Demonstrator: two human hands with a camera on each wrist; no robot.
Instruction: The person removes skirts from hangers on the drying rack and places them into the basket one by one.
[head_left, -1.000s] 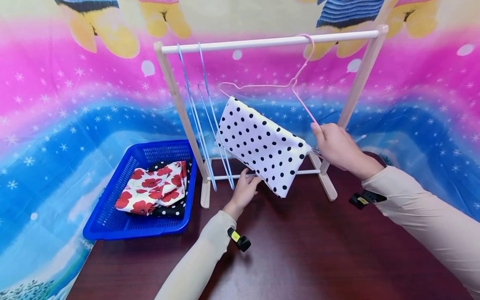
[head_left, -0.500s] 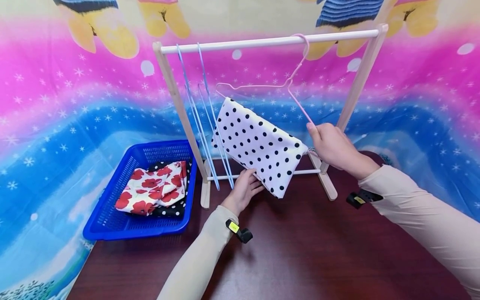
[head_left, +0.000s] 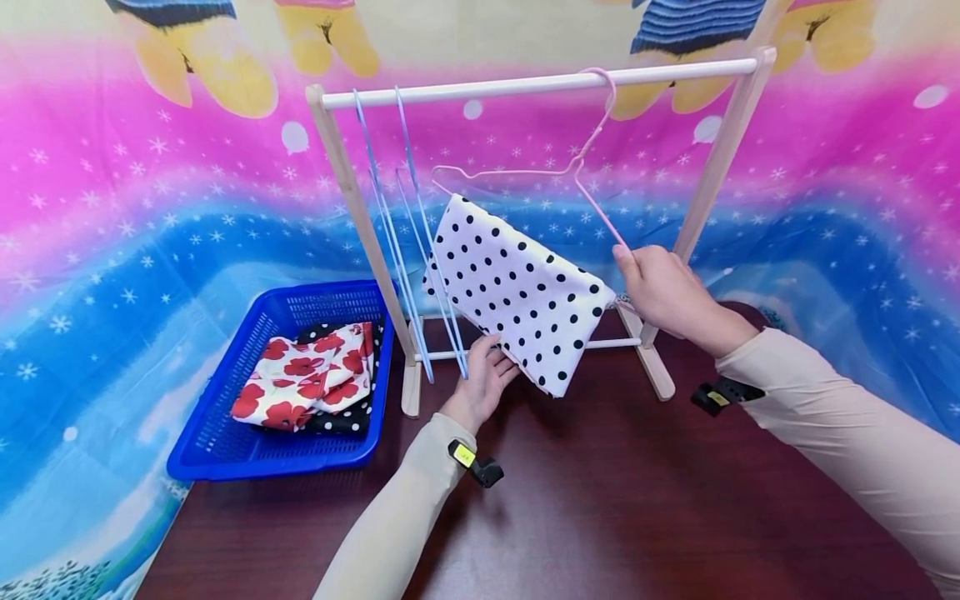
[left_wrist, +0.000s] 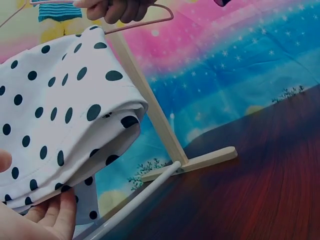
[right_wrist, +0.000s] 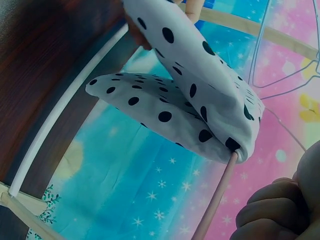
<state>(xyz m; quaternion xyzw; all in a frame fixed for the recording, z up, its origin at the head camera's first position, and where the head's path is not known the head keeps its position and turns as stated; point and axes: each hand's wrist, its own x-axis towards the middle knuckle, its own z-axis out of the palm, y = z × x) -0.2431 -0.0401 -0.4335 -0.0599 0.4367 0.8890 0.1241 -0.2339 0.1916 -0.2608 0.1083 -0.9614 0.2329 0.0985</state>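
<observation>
A white cloth with black polka dots (head_left: 517,287) is draped over the bottom bar of a pink clothes hanger (head_left: 517,172), its two layers hanging down in the right wrist view. The hanger's hook sits over the rack's top rail, and the hanger is tilted. My right hand (head_left: 663,287) grips the hanger's right end, fingers curled round the wire. At the cloth's lower edge, my left hand (head_left: 483,379) has its thumb on the front face and its fingers (left_wrist: 62,212) behind the edge, pinching the front layer.
The wooden rack (head_left: 540,83) stands on a dark red-brown table (head_left: 600,500). Two blue hangers (head_left: 397,250) hang at its left end. Beside it, a blue basket (head_left: 180,458) holds a red-flowered cloth (head_left: 300,375) on a black cloth with white dots (head_left: 345,421).
The hanger and cloth have shifted slightly left with my right hand. My left hand has moved up a little, to the cloth's lower edge, its thumb sliding along it.
</observation>
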